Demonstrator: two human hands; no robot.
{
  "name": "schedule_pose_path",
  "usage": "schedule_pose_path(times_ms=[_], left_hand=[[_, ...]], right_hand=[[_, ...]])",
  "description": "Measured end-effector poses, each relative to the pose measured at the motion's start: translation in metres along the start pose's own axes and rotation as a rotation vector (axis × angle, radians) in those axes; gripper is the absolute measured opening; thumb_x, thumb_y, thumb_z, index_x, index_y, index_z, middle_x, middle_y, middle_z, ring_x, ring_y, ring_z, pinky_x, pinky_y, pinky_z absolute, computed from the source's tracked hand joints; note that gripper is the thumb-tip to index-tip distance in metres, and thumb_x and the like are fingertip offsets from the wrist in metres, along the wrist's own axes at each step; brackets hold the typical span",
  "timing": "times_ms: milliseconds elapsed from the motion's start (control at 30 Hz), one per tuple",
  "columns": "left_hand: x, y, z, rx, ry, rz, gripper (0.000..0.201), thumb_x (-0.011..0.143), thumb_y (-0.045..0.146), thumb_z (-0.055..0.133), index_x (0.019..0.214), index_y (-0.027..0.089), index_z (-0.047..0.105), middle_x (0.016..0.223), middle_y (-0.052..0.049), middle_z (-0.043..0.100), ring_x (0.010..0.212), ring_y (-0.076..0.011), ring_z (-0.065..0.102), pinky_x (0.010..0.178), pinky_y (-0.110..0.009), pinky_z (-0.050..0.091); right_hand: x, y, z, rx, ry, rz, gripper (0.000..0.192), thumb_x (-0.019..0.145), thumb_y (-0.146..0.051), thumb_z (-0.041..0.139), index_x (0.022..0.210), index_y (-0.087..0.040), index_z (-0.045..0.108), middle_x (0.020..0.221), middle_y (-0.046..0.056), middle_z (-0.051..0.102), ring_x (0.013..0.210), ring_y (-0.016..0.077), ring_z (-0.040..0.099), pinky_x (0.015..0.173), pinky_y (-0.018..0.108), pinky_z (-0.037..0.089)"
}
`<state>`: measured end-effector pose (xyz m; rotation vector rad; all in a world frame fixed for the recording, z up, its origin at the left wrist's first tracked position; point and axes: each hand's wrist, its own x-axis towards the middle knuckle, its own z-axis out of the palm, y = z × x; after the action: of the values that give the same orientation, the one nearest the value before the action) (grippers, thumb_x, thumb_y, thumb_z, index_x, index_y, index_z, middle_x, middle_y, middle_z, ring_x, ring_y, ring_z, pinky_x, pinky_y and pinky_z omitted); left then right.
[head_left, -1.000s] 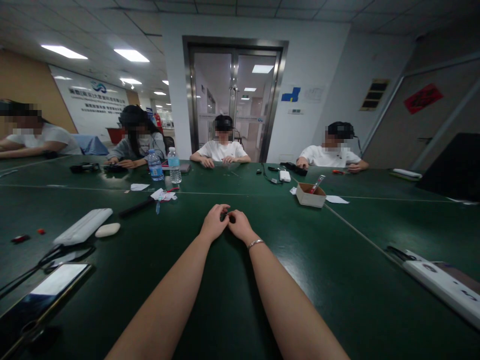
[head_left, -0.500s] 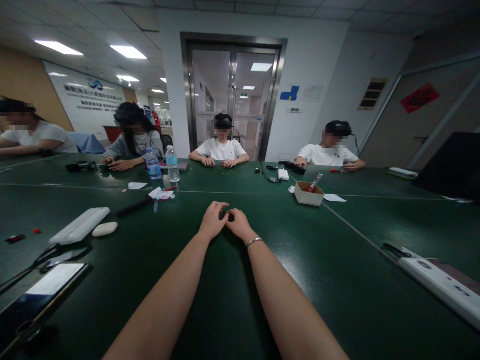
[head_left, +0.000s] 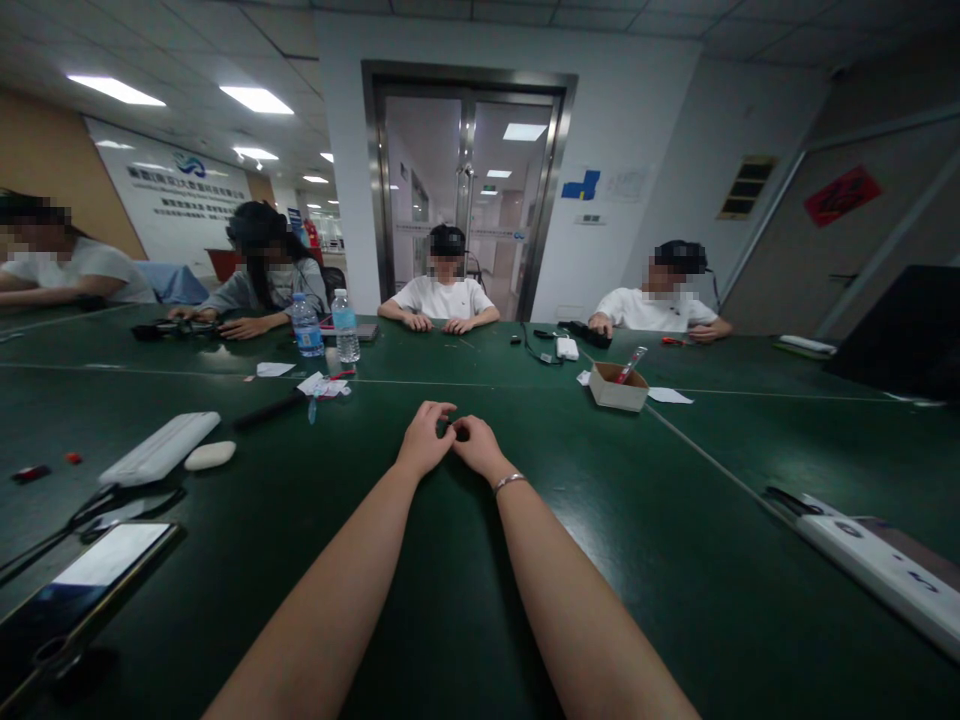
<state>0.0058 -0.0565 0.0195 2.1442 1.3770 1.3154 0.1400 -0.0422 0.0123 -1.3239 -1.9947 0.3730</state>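
Over the middle of the dark green table [head_left: 480,560], my left hand [head_left: 424,440] and my right hand [head_left: 480,446] meet with curled fingers. Their thumbs and fingertips come together. A small dark thing shows between the fingertips, too small and too hidden to name. The left index finger arches over the gap. A silver bracelet [head_left: 510,482] circles my right wrist.
A phone [head_left: 90,580], a white power bank [head_left: 161,448] and a white oval case [head_left: 211,456] lie left. Ahead stand two water bottles [head_left: 346,328] and a small open box [head_left: 618,388]. A white power strip [head_left: 885,565] lies right. Several people sit opposite.
My hands stay together in nearly the same place, with only slight finger movement. Across the table on the left, a person's hand has moved left over a dark object.
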Motion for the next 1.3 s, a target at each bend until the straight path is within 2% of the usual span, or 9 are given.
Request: schedule_pose_path(times_ms=[167, 333, 467, 633, 867, 1067, 1300], left_hand=[[0.0019, -0.0039, 0.0023, 0.044, -0.015, -0.024, 0.028, 0.077, 0.018, 0.056, 0.105, 0.021, 0.058, 0.094, -0.004, 0.057, 0.086, -0.0162, 0.056, 0.076, -0.031, 0.049], [0.0020, -0.0073, 0.0043, -0.010, -0.018, 0.006, 0.031, 0.077, 0.012, 0.052, 0.106, 0.021, 0.058, 0.098, -0.004, 0.058, 0.090, -0.0160, 0.056, 0.079, -0.031, 0.049], [0.0022, -0.0088, 0.0040, -0.013, 0.008, -0.009, 0.026, 0.078, 0.017, 0.056, 0.103, 0.021, 0.060, 0.096, -0.004, 0.057, 0.086, -0.0157, 0.057, 0.075, -0.030, 0.051], [0.0027, -0.0099, 0.0044, -0.097, -0.026, 0.002, 0.034, 0.078, 0.008, 0.049, 0.107, 0.022, 0.058, 0.103, -0.005, 0.059, 0.093, -0.0147, 0.058, 0.082, -0.029, 0.050], [0.0026, -0.0077, 0.0029, -0.038, -0.004, -0.011, 0.021, 0.078, 0.019, 0.056, 0.098, 0.020, 0.061, 0.092, -0.004, 0.058, 0.084, -0.0152, 0.058, 0.075, -0.029, 0.051], [0.0012, -0.0042, 0.0031, -0.088, -0.038, 0.001, 0.033, 0.077, 0.010, 0.052, 0.107, 0.022, 0.059, 0.103, -0.004, 0.058, 0.094, -0.0157, 0.057, 0.083, -0.030, 0.050], [0.0012, -0.0070, 0.0029, -0.034, -0.019, -0.012, 0.028, 0.078, 0.018, 0.055, 0.105, 0.022, 0.059, 0.098, -0.004, 0.058, 0.090, -0.0161, 0.057, 0.077, -0.030, 0.051]], right_hand=[[0.0004, 0.0010, 0.0011, -0.025, 0.005, -0.007, 0.007, 0.072, -0.012, 0.064, 0.079, -0.013, 0.065, 0.077, 0.005, 0.059, 0.073, 0.0162, 0.052, 0.067, 0.026, 0.039], [0.0009, 0.0027, 0.0020, -0.004, 0.003, -0.011, 0.008, 0.070, -0.014, 0.067, 0.077, -0.013, 0.064, 0.078, 0.004, 0.059, 0.073, 0.0160, 0.052, 0.067, 0.026, 0.039], [0.0018, 0.0055, 0.0038, -0.012, 0.008, -0.019, 0.006, 0.072, -0.015, 0.067, 0.078, -0.014, 0.064, 0.076, 0.004, 0.058, 0.071, 0.0152, 0.051, 0.066, 0.026, 0.039], [0.0027, 0.0073, 0.0051, 0.008, 0.020, -0.032, 0.008, 0.069, -0.016, 0.069, 0.074, -0.013, 0.063, 0.074, 0.003, 0.058, 0.069, 0.0143, 0.051, 0.064, 0.024, 0.039], [0.0035, 0.0081, 0.0068, -0.031, 0.025, -0.041, 0.004, 0.072, -0.015, 0.066, 0.074, -0.014, 0.063, 0.073, 0.003, 0.057, 0.070, 0.0147, 0.050, 0.065, 0.025, 0.038], [0.0021, 0.0053, 0.0043, 0.014, 0.011, -0.011, 0.007, 0.069, -0.013, 0.068, 0.075, -0.013, 0.063, 0.076, 0.004, 0.059, 0.071, 0.0154, 0.052, 0.065, 0.025, 0.039], [0.0017, 0.0069, 0.0067, 0.016, 0.026, -0.018, 0.006, 0.072, -0.012, 0.066, 0.077, -0.014, 0.063, 0.077, 0.004, 0.059, 0.074, 0.0158, 0.052, 0.067, 0.026, 0.039]])
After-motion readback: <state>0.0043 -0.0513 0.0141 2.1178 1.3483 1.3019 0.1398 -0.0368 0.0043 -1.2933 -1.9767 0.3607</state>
